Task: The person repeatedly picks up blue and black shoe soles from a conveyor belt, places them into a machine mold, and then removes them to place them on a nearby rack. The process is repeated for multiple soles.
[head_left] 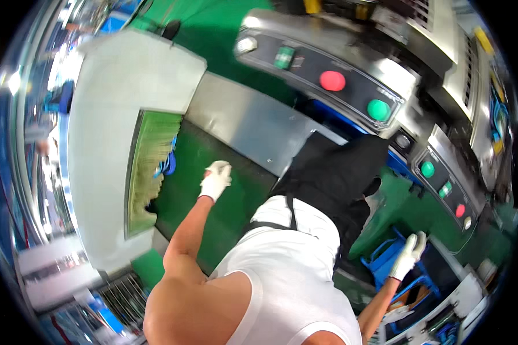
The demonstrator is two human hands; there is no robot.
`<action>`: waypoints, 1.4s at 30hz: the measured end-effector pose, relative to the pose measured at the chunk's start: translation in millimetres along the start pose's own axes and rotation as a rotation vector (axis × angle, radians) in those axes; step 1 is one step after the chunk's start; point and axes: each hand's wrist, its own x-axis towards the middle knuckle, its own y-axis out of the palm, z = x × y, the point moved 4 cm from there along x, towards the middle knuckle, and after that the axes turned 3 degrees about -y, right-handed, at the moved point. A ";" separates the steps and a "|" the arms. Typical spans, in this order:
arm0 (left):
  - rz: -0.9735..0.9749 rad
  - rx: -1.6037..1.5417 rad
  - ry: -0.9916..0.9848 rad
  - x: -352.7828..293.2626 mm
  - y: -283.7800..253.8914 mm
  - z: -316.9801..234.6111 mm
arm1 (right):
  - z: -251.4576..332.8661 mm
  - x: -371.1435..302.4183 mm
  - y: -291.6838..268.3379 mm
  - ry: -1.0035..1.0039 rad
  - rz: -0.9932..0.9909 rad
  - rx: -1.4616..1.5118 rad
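Observation:
My left hand, in a white glove, hangs over the green floor with its fingers loosely bent and apart. Nothing shows in it, and it touches nothing. Nearest to it is the pale grey machine housing with an opening fringed by green strips. On the other side my right hand, gloved in white too, is stretched out with its fingers extended and nothing in them. It appears above a blue plastic crate or stool; whether they touch I cannot tell.
Ahead stands a metal press with a control panel bearing a red button and a green button. A second panel sits to the right. A metal plate runs between the housing and the press. A wire rack is at lower left.

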 end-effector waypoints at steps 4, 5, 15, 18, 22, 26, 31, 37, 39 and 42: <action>-0.401 0.045 -0.275 -19.1 -117.1 144.4 | 66.1 12.6 73.8 -0.129 0.332 0.020; -0.607 0.184 -0.297 -29.1 -161.7 218.2 | 76.1 19.4 80.4 -0.173 0.416 -0.071; -0.727 0.546 -0.017 -17.4 -209.1 185.1 | 127.3 83.0 126.5 -0.273 0.674 -0.412; -0.794 0.732 0.435 61.7 -226.3 102.2 | 131.2 92.7 127.8 -0.317 0.701 -0.535; -0.705 0.762 -0.018 165.3 -278.0 80.8 | 172.5 84.8 118.8 -0.374 0.664 -0.698; -0.524 0.928 -0.122 221.1 -288.0 85.2 | 134.1 76.5 88.5 -0.292 0.559 -0.678; -0.367 0.847 -0.144 199.5 -274.4 47.7 | 80.3 29.3 89.8 -0.096 0.538 -0.559; -0.162 0.558 -0.213 104.3 -148.9 11.7 | 44.5 4.9 104.5 0.017 0.578 -0.449; -0.147 0.371 -0.086 72.4 -106.1 8.9 | 49.9 8.7 101.3 -0.072 0.539 -0.541; -0.088 0.325 0.291 26.4 -70.1 2.9 | 77.3 18.2 105.7 -0.078 0.520 -0.233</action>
